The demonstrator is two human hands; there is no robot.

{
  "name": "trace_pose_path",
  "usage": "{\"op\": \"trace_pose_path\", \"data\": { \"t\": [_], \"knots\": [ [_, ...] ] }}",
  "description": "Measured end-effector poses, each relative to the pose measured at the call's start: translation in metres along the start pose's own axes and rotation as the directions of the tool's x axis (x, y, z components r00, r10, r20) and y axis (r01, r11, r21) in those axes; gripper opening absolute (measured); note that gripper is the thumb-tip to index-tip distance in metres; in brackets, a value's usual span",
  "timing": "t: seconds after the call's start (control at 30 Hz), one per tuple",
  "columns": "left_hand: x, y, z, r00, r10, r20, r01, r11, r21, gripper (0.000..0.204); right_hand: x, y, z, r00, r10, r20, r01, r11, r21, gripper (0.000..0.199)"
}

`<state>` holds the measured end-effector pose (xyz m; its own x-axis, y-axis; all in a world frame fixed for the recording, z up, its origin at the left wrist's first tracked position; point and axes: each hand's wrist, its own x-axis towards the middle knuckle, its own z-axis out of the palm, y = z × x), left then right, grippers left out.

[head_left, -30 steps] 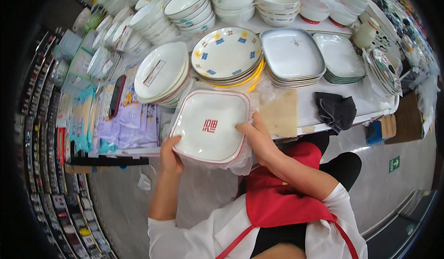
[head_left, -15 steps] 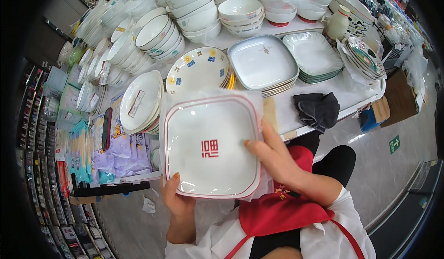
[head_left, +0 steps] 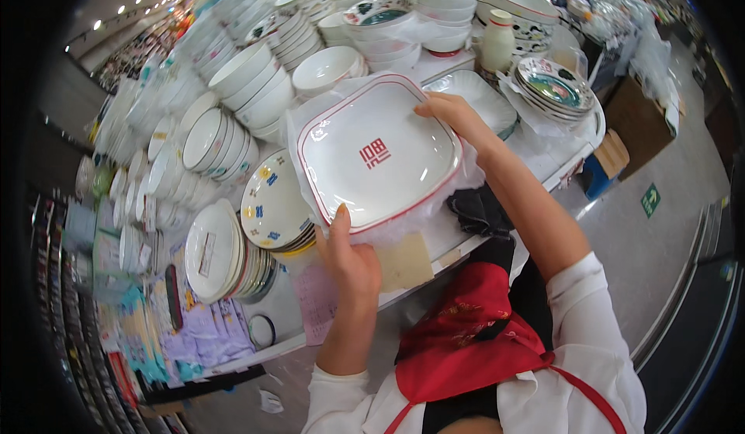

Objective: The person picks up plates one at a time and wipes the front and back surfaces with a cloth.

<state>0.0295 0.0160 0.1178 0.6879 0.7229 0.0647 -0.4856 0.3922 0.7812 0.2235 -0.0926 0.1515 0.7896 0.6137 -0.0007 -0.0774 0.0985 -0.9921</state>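
Plate [head_left: 403, 182] in both hands: square with rounded corners, white, red lines round its rim and a red mark in the middle. It is held up over the worktop [head_left: 547, 153], between the left hand [head_left: 351, 259] and the right hand [head_left: 459, 124]. The left hand grips its near edge, thumb on the upper face and fingers mostly hidden; the right hand grips the far right corner the same way, thumb on top. Thin wrap [head_left: 472, 172] sticks out round the plate, close to both hands.

Just right of the left hand lies a tan sheet [head_left: 407, 262], and below its wrist on the left a pink paper [head_left: 313, 298]. Left of that hand stand a stack of flowered plates [head_left: 273, 193] and, farther left, a stack of white dishes [head_left: 208, 252]. Farther out on that side are a phone [head_left: 172, 298] and purple packets [head_left: 209, 337].

A dark cloth [head_left: 479, 213] lies under the right forearm, on its left side. Just beyond the right hand is a pale dish [head_left: 485, 96], partly covered by the hand and the plate; farther beyond stands a cream bottle [head_left: 497, 44], with a stack of patterned plates [head_left: 555, 85] to the right. Stacked bowls [head_left: 248, 77] stand beyond the left hand.
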Motion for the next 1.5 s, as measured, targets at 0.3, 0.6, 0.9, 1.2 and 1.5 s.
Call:
{"op": "trace_pose_path", "data": {
  "t": [0.3,0.6,0.9,1.2,1.5],
  "knots": [
    [0.033,-0.023,0.011,0.998,-0.058,0.009,0.057,0.995,0.078,0.05,0.053,0.034,-0.018,0.999,0.016,0.031,-0.021,0.987,0.162,0.033],
    [0.045,-0.016,0.012,0.998,-0.028,-0.048,0.038,0.97,0.24,0.042,0.071,0.055,-0.015,0.998,0.062,-0.017,-0.056,0.972,0.23,0.028],
    [0.051,0.003,-0.006,0.984,-0.112,0.136,0.015,0.822,0.57,0.04,0.07,0.054,-0.022,0.996,0.08,0.03,-0.085,0.973,0.213,0.023],
    [0.053,0.014,-0.001,0.993,-0.022,0.119,-0.091,0.511,0.855,0.033,0.067,0.053,-0.022,0.995,0.065,0.069,-0.075,0.987,0.145,0.027],
    [-0.026,-0.02,-0.059,0.922,0.319,0.218,-0.353,0.464,0.813,0.033,-0.026,0.068,-0.041,0.854,-0.403,-0.33,0.264,0.881,-0.392,0.045]
  ]
}}
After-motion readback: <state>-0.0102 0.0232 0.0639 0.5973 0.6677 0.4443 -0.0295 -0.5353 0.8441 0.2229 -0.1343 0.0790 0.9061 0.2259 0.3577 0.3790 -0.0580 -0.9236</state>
